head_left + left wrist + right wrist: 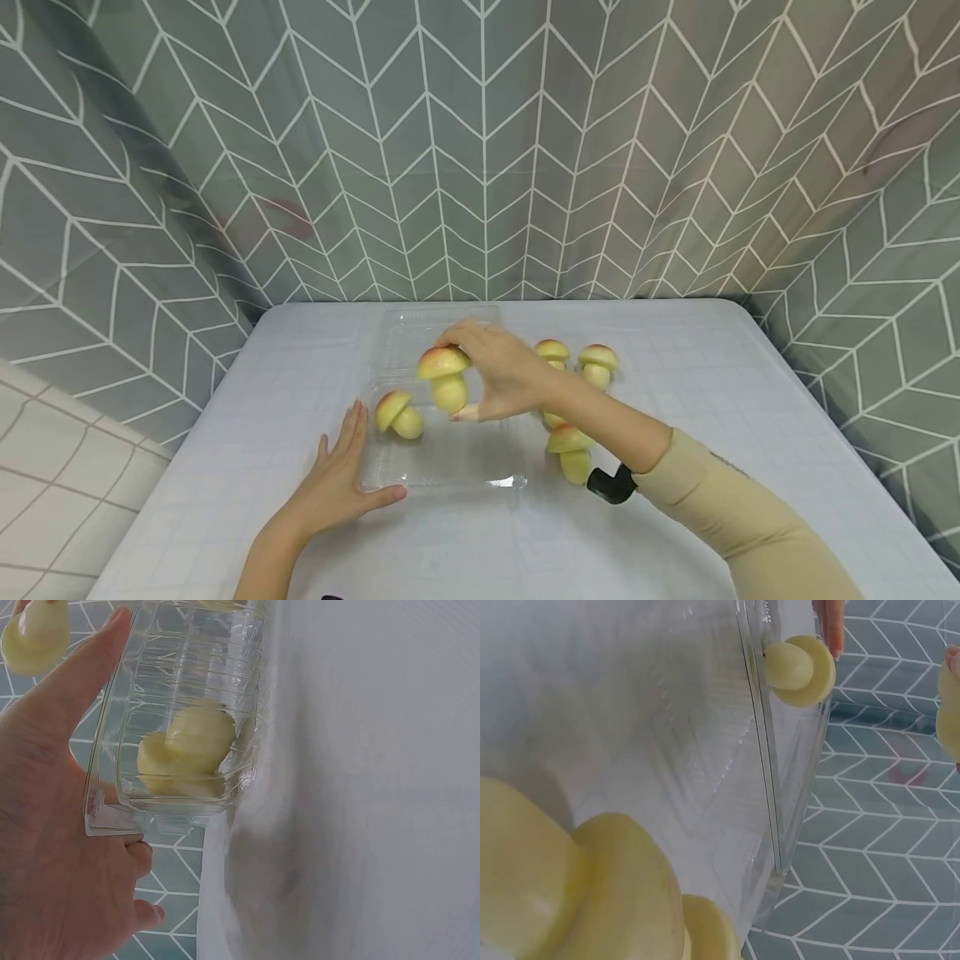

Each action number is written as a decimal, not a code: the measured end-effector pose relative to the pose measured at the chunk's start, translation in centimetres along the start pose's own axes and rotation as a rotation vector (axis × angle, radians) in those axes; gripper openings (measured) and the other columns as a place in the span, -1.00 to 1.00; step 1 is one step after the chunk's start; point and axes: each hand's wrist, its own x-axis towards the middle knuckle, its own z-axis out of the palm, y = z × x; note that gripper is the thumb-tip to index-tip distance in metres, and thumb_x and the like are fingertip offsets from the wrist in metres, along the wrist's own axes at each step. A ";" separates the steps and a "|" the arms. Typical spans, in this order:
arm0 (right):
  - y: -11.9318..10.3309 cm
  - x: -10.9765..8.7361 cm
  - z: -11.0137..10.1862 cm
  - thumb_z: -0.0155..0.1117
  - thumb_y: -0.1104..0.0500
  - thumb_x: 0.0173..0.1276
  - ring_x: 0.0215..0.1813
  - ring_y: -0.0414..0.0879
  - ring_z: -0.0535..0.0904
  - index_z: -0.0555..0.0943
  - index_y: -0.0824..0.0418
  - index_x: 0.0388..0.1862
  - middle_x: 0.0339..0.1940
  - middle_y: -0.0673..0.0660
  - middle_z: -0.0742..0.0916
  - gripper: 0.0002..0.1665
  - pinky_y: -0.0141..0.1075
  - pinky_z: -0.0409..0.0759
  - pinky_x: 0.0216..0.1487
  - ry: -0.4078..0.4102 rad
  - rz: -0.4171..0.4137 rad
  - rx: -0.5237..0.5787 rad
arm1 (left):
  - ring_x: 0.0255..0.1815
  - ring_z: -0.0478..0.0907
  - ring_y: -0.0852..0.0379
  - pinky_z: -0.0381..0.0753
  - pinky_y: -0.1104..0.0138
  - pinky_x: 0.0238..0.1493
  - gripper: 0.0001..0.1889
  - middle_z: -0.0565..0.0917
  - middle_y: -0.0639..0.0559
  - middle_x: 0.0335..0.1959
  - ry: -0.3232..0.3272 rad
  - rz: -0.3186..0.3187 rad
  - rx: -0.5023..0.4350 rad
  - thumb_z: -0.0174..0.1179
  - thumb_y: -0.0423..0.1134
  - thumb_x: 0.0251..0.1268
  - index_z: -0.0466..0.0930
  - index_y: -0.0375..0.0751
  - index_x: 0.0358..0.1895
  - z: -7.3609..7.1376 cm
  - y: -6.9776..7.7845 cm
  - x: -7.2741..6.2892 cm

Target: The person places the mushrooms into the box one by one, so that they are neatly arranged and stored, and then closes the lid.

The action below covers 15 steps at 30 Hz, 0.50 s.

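My right hand [504,371] holds a toy mushroom [447,390], thumb under its stem and fingers at its yellow-red cap, over a clear plastic clamshell box [465,458]. A second mushroom [401,417] lies tilted inside the box at its left; through the clear wall it shows as a pale yellow shape [196,742] in the left wrist view. Against the box's left side rests my left hand [337,479], fingers straight and thumb stretched along the near edge. At the right wrist view's edge, the held mushroom [949,709] is partly cut off.
Several more mushrooms [597,365] stand on the white-covered table [675,367] right of the box, some partly hidden behind the right forearm. The box's clear lid [397,342] lies folded back toward the far edge. A grey patterned curtain [480,167] hangs behind.
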 end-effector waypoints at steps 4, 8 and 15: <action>-0.1 0.2 0.5 0.55 -0.20 -0.14 0.15 -0.20 0.44 0.40 0.13 0.17 0.10 -0.03 0.54 -0.08 -0.21 0.42 0.16 -0.021 -0.013 0.001 | 0.51 -0.21 -0.33 -0.21 -0.39 0.28 0.33 -0.20 -0.40 0.52 0.002 0.002 0.009 0.33 0.35 -0.07 -0.27 -0.50 0.49 0.1 -0.1 0.0; -0.3 0.4 1.0 0.55 -0.20 -0.15 0.13 -0.23 0.45 0.39 0.12 0.19 0.09 -0.04 0.56 -0.06 -0.23 0.42 0.11 -0.038 -0.023 0.007 | 0.51 -0.22 -0.32 -0.21 -0.38 0.28 0.33 -0.21 -0.39 0.52 -0.004 -0.001 -0.002 0.33 0.35 -0.06 -0.28 -0.49 0.49 0.1 0.0 -0.1; -0.6 0.9 1.6 0.56 -0.20 -0.15 0.14 -0.22 0.47 0.40 0.09 0.20 0.11 -0.07 0.56 -0.06 -0.22 0.42 0.09 -0.060 -0.040 0.017 | 0.51 -0.23 -0.32 -0.22 -0.38 0.28 0.33 -0.22 -0.37 0.52 -0.008 -0.008 -0.004 0.34 0.33 -0.06 -0.27 -0.50 0.49 0.1 0.1 -0.1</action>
